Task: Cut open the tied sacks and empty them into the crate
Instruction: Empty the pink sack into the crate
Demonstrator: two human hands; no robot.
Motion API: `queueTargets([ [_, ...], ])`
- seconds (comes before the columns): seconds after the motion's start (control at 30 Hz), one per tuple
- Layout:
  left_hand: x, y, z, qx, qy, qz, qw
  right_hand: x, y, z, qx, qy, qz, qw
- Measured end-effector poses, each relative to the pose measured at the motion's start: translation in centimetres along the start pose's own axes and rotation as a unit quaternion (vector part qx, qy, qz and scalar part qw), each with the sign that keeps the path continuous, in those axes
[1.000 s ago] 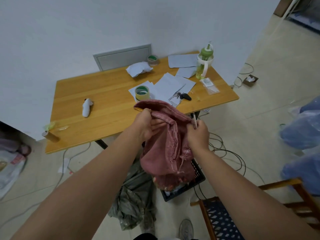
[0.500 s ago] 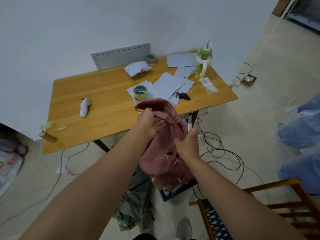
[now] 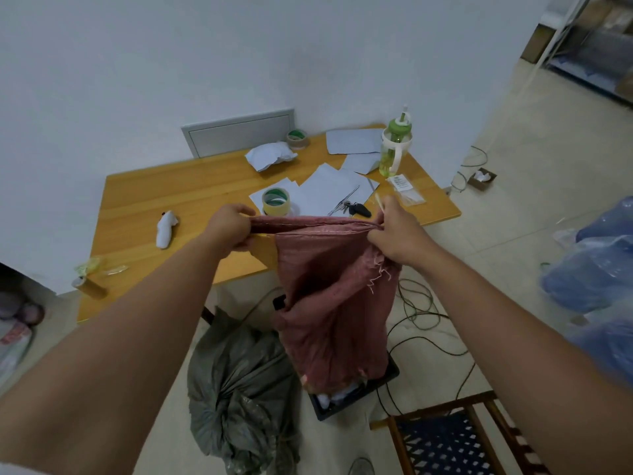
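A person is holding a red woven sack [image 3: 330,296] upside down over a black crate [image 3: 356,394] on the floor, near the front edge of a wooden table [image 3: 144,214]. The left hand [image 3: 228,228] is gripping one end of the sack's stitched seam, fingers curled round the fabric, while the right hand [image 3: 397,231] is pinching the other end, with a thin pale stick-like object [image 3: 378,202] poking up from its grip; what that object is cannot be told. The 2 hands are well apart, stretching the seam taut and level between them. The sack's body is hanging below both hands, its lower end reaching into the crate, where pale contents are showing. A grey tied sack [image 3: 239,389] is lying on the floor just left of the crate. On the table, far of the hands, are sitting a roll of tape [image 3: 276,201], loose papers [image 3: 329,190], keys [image 3: 356,209] and a green bottle [image 3: 395,145].
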State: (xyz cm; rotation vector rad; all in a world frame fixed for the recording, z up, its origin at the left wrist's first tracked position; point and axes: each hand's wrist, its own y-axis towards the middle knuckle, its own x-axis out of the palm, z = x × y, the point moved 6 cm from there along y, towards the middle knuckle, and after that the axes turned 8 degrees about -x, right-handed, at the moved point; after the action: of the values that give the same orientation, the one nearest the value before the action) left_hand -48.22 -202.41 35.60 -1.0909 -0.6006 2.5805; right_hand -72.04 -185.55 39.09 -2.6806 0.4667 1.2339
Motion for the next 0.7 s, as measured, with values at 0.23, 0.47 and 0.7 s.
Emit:
queueTargets([
  [0.23,-5.5,-2.3,7.1,0.088,-0.239,0.037,0.966,-6.6,2.1,-1.7,0.022,-0.131,0.077,0.988],
  [0.47,-5.8,-6.3,10.9,0.225,-0.209,0.063,0.950,-9.2,3.1,-1.9,0.097,-0.171,0.070,0.978],
  [0.7,-6.7,-9.6,12.0,0.348,0.092,0.240,0.902,-10.0,2.9,-2.5,0.071,-0.167,0.121,0.976],
])
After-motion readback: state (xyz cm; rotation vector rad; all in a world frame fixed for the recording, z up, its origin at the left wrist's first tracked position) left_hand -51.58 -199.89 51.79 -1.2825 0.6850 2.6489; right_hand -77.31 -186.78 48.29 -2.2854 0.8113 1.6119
